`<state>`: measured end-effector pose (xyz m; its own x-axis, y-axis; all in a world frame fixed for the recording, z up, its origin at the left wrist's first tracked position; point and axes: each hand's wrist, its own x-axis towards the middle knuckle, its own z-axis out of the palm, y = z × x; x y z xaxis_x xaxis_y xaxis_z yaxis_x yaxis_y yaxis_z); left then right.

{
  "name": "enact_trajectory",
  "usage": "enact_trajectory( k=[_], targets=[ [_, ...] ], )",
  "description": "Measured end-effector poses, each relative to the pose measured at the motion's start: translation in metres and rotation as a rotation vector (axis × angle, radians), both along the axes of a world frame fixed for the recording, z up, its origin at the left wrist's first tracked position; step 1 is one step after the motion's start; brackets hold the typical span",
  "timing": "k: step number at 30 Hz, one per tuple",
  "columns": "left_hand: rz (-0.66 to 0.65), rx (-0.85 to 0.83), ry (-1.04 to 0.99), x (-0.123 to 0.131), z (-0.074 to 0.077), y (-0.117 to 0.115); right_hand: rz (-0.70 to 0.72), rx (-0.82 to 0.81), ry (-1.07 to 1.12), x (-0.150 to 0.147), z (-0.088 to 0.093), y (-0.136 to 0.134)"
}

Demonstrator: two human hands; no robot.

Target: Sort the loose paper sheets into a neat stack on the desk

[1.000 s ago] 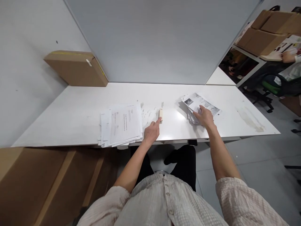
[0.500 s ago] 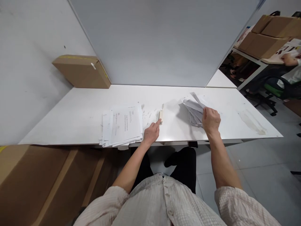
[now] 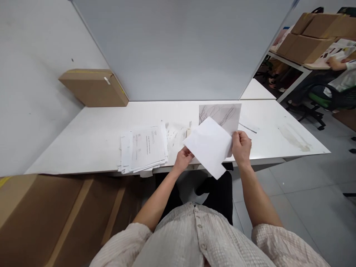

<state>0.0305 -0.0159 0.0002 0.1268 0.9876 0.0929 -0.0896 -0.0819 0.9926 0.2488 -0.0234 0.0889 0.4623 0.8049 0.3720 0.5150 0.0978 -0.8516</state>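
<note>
A blank white sheet of paper (image 3: 209, 144) is tilted above the desk's front edge. My left hand (image 3: 184, 158) pinches its left corner. On the right, my right hand (image 3: 241, 145) is closed on sheets of paper, among them one with dark scribbled lines (image 3: 222, 113) that stands behind the blank sheet. Just past my left hand, the cream stapler (image 3: 188, 132) lies on the desk, mostly covered by the blank sheet. To the left of that hand sits a stack of printed papers (image 3: 147, 146) with uneven edges.
The white desk (image 3: 91, 141) has a grey partition (image 3: 178, 52) at its back. A cardboard box (image 3: 93, 87) leans at the left rear; larger cardboard (image 3: 50, 215) stands below. At far right are stacked boxes (image 3: 308, 48), a seated person (image 3: 338, 70) and a chair.
My left hand has left the stapler and taken a corner of the blank sheet. My right hand has brought papers from the right pile leftward, in front of me.
</note>
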Motion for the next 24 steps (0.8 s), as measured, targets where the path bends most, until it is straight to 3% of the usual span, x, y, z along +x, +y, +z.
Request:
enact_trajectory(
  k=[4, 7, 10, 14, 19, 24],
  targets=[
    [0.040, -0.291, -0.316, 0.006, 0.010, -0.009, 0.155, -0.112, 0.292, -0.006, -0.015, -0.005],
    [0.038, -0.460, -0.481, -0.001, 0.016, -0.014, 0.136, -0.119, 0.397, -0.005, -0.026, -0.009],
    [0.013, -0.507, -0.568, -0.004, 0.021, -0.021, 0.090, -0.101, 0.530, -0.005, -0.038, -0.009],
    [0.036, -0.472, -0.653, 0.012, 0.021, -0.039, -0.026, -0.065, 0.688, -0.010, -0.060, -0.007],
    [0.191, -0.424, -0.522, 0.032, 0.004, -0.052, -0.055, -0.030, 0.729, -0.012, -0.078, -0.009],
    [0.349, -0.103, -0.021, 0.019, -0.004, -0.052, -0.023, -0.055, 0.622, -0.008, -0.076, -0.016]
  ],
)
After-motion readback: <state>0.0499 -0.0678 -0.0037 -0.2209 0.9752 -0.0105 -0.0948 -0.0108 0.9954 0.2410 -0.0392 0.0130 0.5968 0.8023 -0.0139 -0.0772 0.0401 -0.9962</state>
